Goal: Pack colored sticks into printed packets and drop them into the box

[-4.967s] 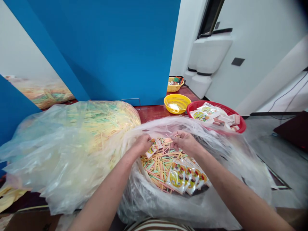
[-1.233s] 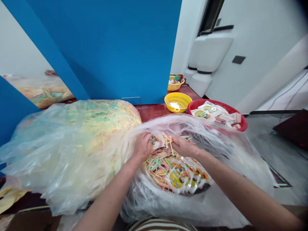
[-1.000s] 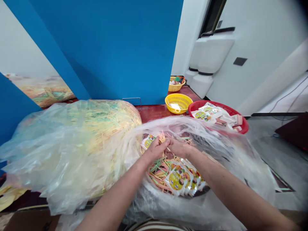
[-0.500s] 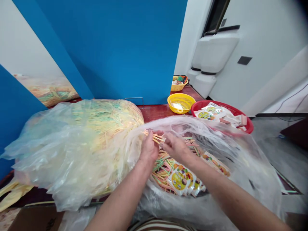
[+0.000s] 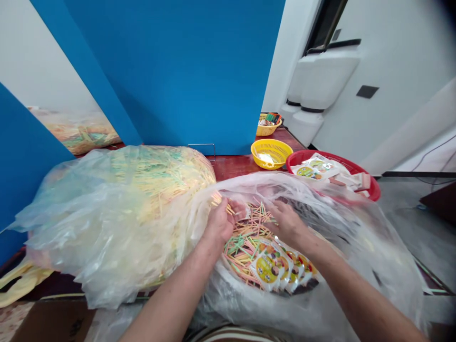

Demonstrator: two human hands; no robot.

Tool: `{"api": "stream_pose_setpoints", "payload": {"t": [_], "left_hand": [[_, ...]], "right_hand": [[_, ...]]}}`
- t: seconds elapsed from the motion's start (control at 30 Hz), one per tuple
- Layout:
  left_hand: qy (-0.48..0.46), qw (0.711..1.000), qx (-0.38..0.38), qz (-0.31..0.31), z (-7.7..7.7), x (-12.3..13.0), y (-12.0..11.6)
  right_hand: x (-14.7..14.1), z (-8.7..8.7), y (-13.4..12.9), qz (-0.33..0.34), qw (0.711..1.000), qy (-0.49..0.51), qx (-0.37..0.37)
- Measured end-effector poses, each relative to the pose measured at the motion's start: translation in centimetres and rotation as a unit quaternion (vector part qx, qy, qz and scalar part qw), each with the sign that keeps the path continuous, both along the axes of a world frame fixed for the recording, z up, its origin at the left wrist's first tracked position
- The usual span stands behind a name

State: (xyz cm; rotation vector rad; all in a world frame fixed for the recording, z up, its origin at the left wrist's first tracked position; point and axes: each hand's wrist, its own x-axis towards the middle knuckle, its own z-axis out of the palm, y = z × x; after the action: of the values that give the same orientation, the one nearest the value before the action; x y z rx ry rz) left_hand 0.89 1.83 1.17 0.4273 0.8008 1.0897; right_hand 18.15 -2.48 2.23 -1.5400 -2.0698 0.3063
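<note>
My left hand (image 5: 220, 222) is closed around a small bundle of thin pale-orange sticks (image 5: 216, 198), their ends poking out past the fingers. Something clear, perhaps a small wrapper, shows by its fingertips; I cannot make out more. To its right, my right hand (image 5: 288, 222) hovers low over a pile of loose pink, green and yellow sticks (image 5: 242, 244), fingers apart and nothing visible in them. The pile lies in a wide-open clear plastic bag (image 5: 359, 237). On the pile's near side, several printed packets (image 5: 267, 270) with yellow smiling faces overlap in a row.
Left of my hands, a large clear bag (image 5: 156, 175) bulges with yellow and green sticks. Behind stand a yellow basket (image 5: 281, 148) and a red basket (image 5: 374, 187) with packets. A blue panel (image 5: 185, 71) rises at the back.
My right hand has parted from the left and moved right and slightly down, its fingers opening over the pile. My left hand still holds the sticks. The view has shifted slightly.
</note>
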Motion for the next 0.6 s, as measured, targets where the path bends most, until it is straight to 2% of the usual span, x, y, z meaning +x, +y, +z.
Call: {"api": "stream_pose_setpoints", "payload": {"t": [0.03,0.07,0.13,0.2,0.27,0.33,0.4,0.47,0.53,0.57,0.6], "left_hand": [[0.057,0.995,0.044,-0.070,-0.2,0.0,-0.2],[0.119,0.978,0.101,-0.139,-0.4,0.1,-0.5],[0.227,0.916,0.230,-0.239,-0.9,0.4,-1.0],[0.299,0.856,0.315,-0.280,-1.4,0.6,-1.4],[0.340,0.831,0.327,-0.295,-1.9,0.6,-1.7],[0.365,0.825,0.321,-0.287,-2.3,0.2,-1.9],[0.381,0.814,0.339,-0.277,-2.2,-0.2,-2.0],[0.410,0.789,0.365,-0.277,-1.7,-0.8,-1.5],[0.500,0.744,0.363,-0.254,-1.0,-1.3,-0.2],[0.571,0.706,0.349,-0.232,-0.7,-1.4,0.7],[0.651,0.653,0.327,-0.206,-0.5,-1.5,1.7]], "right_hand": [[0.5,0.4,0.1,-0.011,1.000,0.002,0.019],[0.6,0.8,0.3,-0.008,0.999,0.012,0.028],[-0.2,1.6,0.6,0.038,0.999,0.017,0.017],[-2.0,2.0,0.6,0.104,0.995,-0.009,-0.008],[-3.7,1.6,0.3,0.145,0.988,-0.036,-0.029],[-4.7,0.7,-0.2,0.141,0.989,-0.017,-0.030],[-4.4,-0.2,-0.4,0.117,0.992,0.039,-0.021],[-2.9,-0.8,0.0,0.082,0.992,0.093,-0.013],[-0.9,-1.2,0.9,0.032,0.996,0.083,0.004],[-0.1,-1.4,1.3,0.018,0.998,0.056,0.014],[0.6,-1.6,1.7,0.014,0.999,0.024,0.023]]}}
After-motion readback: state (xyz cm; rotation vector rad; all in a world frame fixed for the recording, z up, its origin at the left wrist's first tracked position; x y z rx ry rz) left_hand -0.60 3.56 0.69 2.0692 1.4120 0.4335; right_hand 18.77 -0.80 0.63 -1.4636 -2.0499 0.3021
